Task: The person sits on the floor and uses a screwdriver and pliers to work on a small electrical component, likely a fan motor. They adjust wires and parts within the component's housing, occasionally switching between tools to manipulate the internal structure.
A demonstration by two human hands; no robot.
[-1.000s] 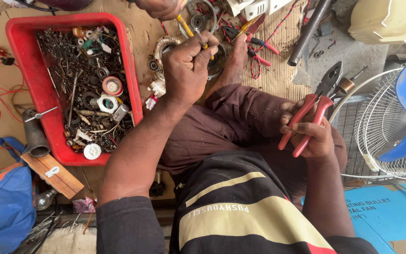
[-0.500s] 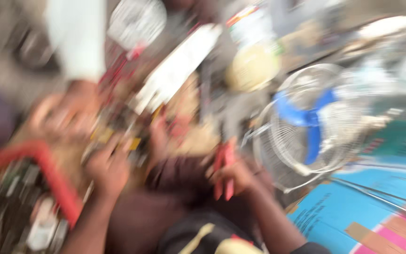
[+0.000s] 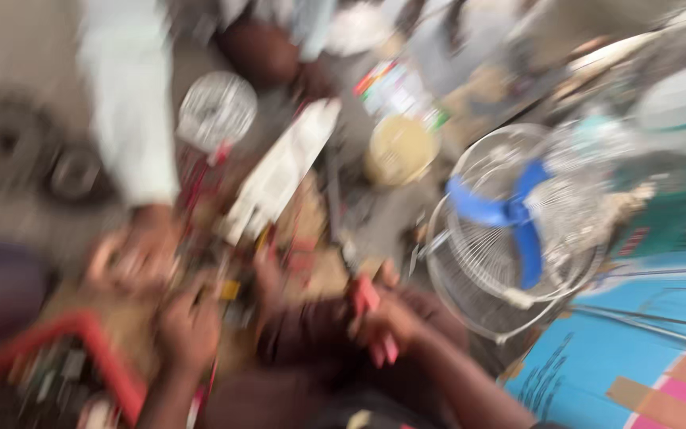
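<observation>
A blue-bladed fan (image 3: 510,230) in its wire cage lay on the floor beside a red tray (image 3: 81,349). The right hand (image 3: 391,318) gripped red-handled pliers (image 3: 371,306), fingers clamped; the left hand (image 3: 188,330) rested near the tray, its fingers too blurred to tell.

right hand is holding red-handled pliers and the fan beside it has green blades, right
Not quite. The right hand does hold the red-handled pliers, but the fan beside it has blue blades, not green. The head view shows this, though it is blurred.
</observation>
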